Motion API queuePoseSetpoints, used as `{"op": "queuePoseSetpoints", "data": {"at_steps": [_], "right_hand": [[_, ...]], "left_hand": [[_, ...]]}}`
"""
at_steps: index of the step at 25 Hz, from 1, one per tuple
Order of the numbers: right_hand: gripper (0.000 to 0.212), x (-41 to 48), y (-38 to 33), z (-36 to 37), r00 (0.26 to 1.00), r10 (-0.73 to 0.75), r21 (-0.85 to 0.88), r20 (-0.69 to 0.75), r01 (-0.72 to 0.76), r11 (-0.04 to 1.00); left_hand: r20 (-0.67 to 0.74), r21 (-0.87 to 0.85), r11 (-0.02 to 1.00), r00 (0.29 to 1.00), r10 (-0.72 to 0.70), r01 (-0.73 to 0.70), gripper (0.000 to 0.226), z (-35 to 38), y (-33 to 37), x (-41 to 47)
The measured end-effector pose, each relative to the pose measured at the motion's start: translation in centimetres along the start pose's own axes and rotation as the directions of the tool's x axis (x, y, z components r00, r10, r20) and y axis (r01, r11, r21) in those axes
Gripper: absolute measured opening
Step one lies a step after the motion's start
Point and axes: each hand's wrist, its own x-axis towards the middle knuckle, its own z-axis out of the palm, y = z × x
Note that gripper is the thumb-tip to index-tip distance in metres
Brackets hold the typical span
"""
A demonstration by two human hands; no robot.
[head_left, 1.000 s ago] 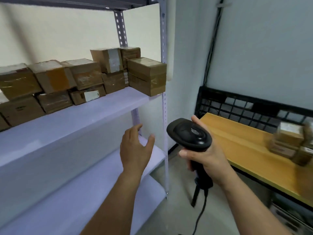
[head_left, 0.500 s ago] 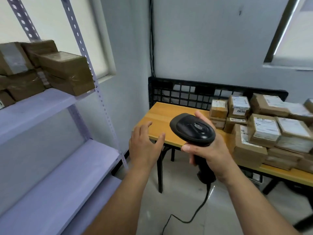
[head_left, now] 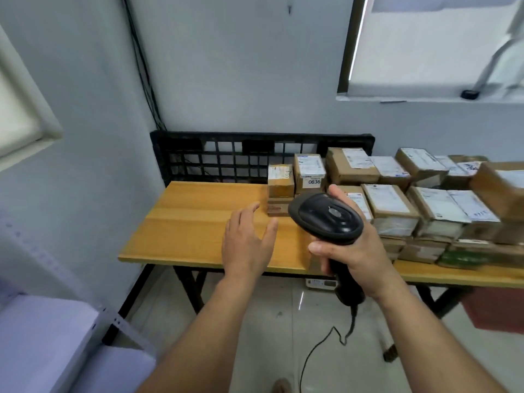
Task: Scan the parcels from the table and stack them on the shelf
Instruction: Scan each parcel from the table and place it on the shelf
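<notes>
Several cardboard parcels [head_left: 391, 205] with white labels are piled on the right part of the wooden table [head_left: 192, 222]. A small stack of parcels [head_left: 280, 181] stands nearest the bare left part, and one beside it is marked 0836 [head_left: 309, 173]. My right hand [head_left: 357, 251] grips the handle of a black barcode scanner [head_left: 326, 217], head pointing up and left. My left hand [head_left: 246, 242] hovers empty, fingers spread, over the table's front edge, a little short of the small stack. A corner of the white shelf [head_left: 51, 344] shows at the lower left.
A black plastic grid [head_left: 226, 160] stands against the wall behind the table. The scanner's cable [head_left: 320, 347] trails down to the tiled floor. A red bin [head_left: 496, 310] sits under the table at the right. A window with a blind is at the upper right.
My view has swung right, from the shelf with stacked parcels to the table. Both hands have travelled along; the left one stays empty and now reaches over the table.
</notes>
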Motion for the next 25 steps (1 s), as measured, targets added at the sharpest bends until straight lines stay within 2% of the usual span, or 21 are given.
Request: {"op": "queuePoseSetpoints", "data": {"at_steps": [8,13,15,18,21,22,25], "right_hand": [[0.1,6.0,3.2,-9.0,0.962,0.148,-0.046,-0.23,-0.163,0.986],[0.098,8.8,6.6,-12.9,0.918,0.216,-0.05,-0.334,-0.246,0.968],[0.1,9.3,7.9,-13.8,0.899,0.252,-0.064,-0.36,-0.293,0.954],[0.103,9.4,9.3,-14.8,0.875,0.313,-0.054,-0.369,-0.357,0.933],[0.105,9.6,9.7,-15.4,0.881,0.336,-0.062,-0.333,-0.376,0.925],[0.105,9.6,9.6,-15.6,0.887,0.343,-0.06,-0.309,-0.378,0.924],[0.107,9.4,9.2,-16.3,0.905,0.354,-0.036,-0.235,-0.372,0.928]], "left_hand": [[0.29,-0.139,0.988,0.957,-0.023,0.066,0.052,11.9,3.2,8.5],[0.521,-0.127,0.987,0.853,-0.018,0.098,0.055,18.3,3.4,11.7],[0.605,-0.081,0.988,0.795,-0.057,0.132,0.053,20.2,3.3,12.2],[0.698,-0.038,0.981,0.708,-0.11,0.19,0.06,22.0,3.2,11.9],[0.713,-0.061,0.953,0.681,-0.166,0.296,0.098,22.7,3.0,11.3],[0.725,-0.073,0.94,0.665,-0.179,0.332,0.1,22.6,3.1,11.0],[0.764,-0.157,0.876,0.619,-0.185,0.455,0.08,20.0,4.6,9.8]]}}
